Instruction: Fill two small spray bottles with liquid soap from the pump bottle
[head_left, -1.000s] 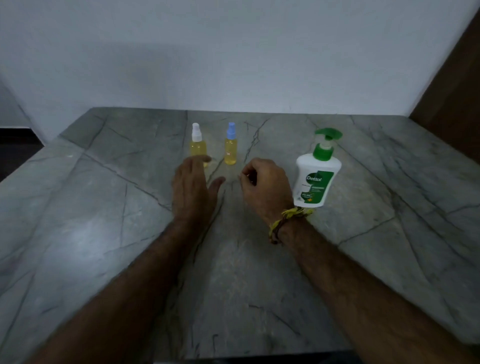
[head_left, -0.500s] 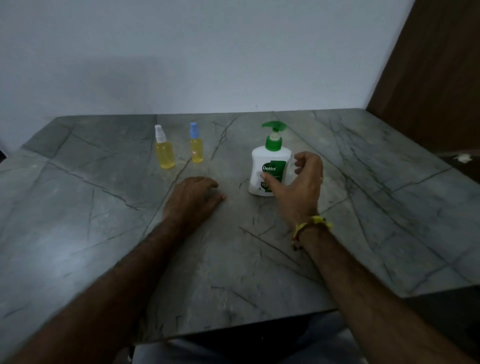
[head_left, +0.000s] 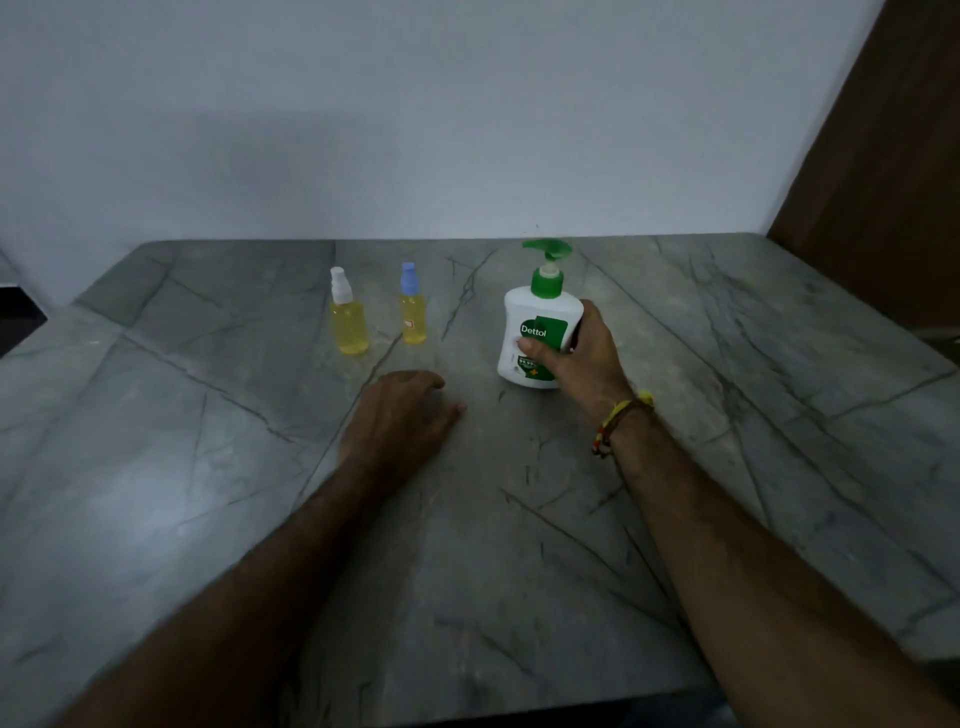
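Right hand (head_left: 584, 358) grips pump bottle (head_left: 537, 322); two spray bottles (head_left: 349, 322) stand left.

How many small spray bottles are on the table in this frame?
2. The white-capped spray bottle stands toward the back left; the blue-capped spray bottle stands just to its right, left of the pump bottle. Nothing seems to hide more.

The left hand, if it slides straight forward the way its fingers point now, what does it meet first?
Probably the blue-capped spray bottle. The left hand lies flat on the table, fingers pointing ahead and slightly right. The white-capped spray bottle stands further left; depth is uncertain, so it might pass between bottles.
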